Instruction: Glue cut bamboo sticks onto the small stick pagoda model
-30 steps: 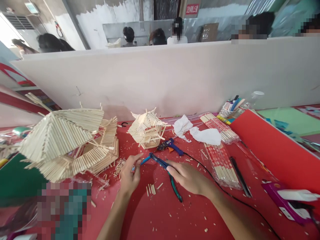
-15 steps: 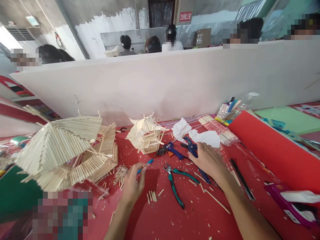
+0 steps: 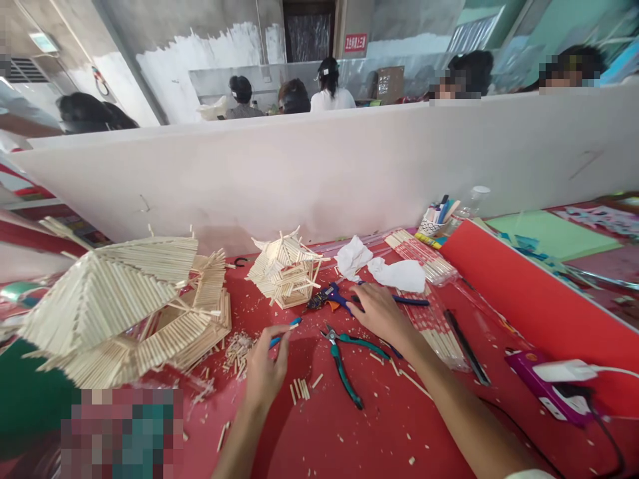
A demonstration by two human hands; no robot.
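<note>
My left hand (image 3: pixel 267 362) is closed around a slim blue pen (image 3: pixel 295 322), its tip pointing up and right. My right hand (image 3: pixel 382 313) bends over blue-handled pliers (image 3: pixel 412 301), gripping them near the head, which my fingers mostly hide. One handle sticks out to the right; the other shows below my wrist. Just left of those fingertips lies a blue glue gun (image 3: pixel 337 295). Between my hands, green-handled cutters (image 3: pixel 344 362) rest with their handles spread. Several short cut sticks (image 3: pixel 300 390) lie in a row beneath my left hand.
A large stick-built pavilion model (image 3: pixel 114 286) stands left, a smaller one (image 3: pixel 287 266) behind the pen. White tissues (image 3: pixel 397 274), packed sticks (image 3: pixel 424 256), a black knife-like tool (image 3: pixel 466 349), a purple power strip (image 3: pixel 549 386) and a red board (image 3: pixel 529 286) lie right. A white partition (image 3: pixel 299 173) rises behind.
My right hand has moved slightly left and lower, towards the glue gun, and the blue-handled pliers have turned so a handle points right. My left hand keeps the pen. The view has shifted slightly.
</note>
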